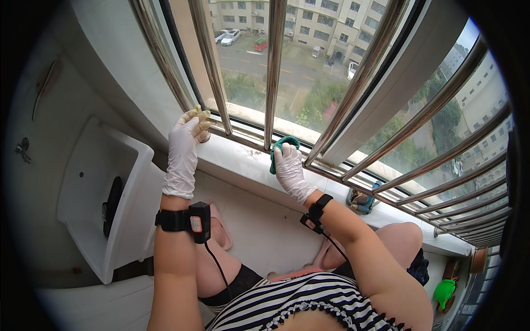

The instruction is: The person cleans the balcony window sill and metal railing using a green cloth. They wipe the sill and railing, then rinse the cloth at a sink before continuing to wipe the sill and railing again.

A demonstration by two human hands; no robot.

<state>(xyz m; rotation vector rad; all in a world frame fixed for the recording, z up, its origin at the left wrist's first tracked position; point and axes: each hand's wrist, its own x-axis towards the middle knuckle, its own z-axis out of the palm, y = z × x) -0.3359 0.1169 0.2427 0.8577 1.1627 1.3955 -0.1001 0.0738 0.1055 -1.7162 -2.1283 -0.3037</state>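
My left hand, in a white disposable glove with yellowish fingertips, is at the left end of the lower steel rail of the window guard. Its fingers are bent beside the rail; whether they grip it is not clear. In my right hand, also gloved, is a bunched green cloth. The cloth is against the lower rail, close to the foot of an upright steel bar. Under the rail runs a white window sill with dark specks of dirt on it.
A white sink holding a dark object stands at my left, below a wall tap. Small items, one blue, sit on the sill at right. A bright green object lies far right. Window glass is behind the bars.
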